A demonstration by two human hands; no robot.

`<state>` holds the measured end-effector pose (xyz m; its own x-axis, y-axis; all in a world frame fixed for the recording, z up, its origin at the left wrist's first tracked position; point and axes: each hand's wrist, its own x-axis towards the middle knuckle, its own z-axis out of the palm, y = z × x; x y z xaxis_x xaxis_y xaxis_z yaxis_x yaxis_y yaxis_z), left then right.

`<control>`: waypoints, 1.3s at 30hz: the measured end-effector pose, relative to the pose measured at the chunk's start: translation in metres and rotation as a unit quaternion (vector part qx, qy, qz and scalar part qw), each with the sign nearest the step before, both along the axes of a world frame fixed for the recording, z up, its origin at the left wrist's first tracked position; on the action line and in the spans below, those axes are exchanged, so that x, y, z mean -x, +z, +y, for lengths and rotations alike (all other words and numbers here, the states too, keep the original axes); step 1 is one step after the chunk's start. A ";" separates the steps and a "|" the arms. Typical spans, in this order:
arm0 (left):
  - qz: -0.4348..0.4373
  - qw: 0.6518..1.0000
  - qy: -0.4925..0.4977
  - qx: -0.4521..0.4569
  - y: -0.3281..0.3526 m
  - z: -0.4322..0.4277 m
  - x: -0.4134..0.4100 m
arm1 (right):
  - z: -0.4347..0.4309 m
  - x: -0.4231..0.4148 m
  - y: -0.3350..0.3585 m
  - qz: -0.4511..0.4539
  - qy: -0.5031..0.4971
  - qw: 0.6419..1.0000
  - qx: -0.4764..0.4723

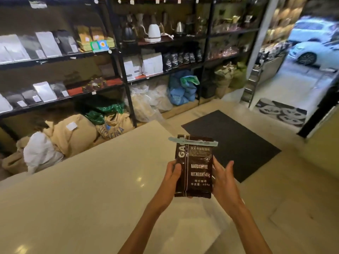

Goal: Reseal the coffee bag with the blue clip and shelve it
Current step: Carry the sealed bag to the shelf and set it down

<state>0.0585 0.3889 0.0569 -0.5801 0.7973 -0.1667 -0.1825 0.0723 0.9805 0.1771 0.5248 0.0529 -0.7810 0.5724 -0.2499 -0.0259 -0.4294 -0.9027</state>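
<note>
I hold a dark brown coffee bag (194, 169) upright above the near corner of a cream counter (91, 180). A pale blue clip (194, 141) lies clamped across the bag's folded top, sticking out on both sides. My left hand (172, 176) grips the bag's left edge, thumb on the front. My right hand (222, 177) touches the right edge with its fingers spread and partly extended. Black metal shelves (126, 83) with other coffee bags stand beyond the counter.
Burlap sacks (73, 132) and plastic bags lie on the floor under the shelves. A dark floor mat (233, 143) lies to the right of the counter. Kettles (154, 32) stand on an upper shelf. An open doorway (302, 70) at right shows cars outside.
</note>
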 end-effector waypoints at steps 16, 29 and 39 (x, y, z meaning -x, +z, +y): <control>-0.032 0.998 -0.037 -0.030 -0.001 0.432 -0.055 | 0.378 -0.073 0.019 -0.028 -0.126 0.982 -0.136; -0.055 0.974 0.220 -0.014 -0.038 0.621 0.141 | 0.615 0.179 -0.016 -0.015 0.114 0.983 -0.140; -0.029 0.916 0.400 0.023 -0.010 0.604 0.318 | 0.638 0.418 -0.008 0.010 0.324 0.937 -0.131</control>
<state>-0.2598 0.9932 0.0468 -0.9646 0.1122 -0.2388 -0.2471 -0.0662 0.9667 -0.2410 1.1628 0.0446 -0.9887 0.0167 -0.1489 0.1456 -0.1249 -0.9814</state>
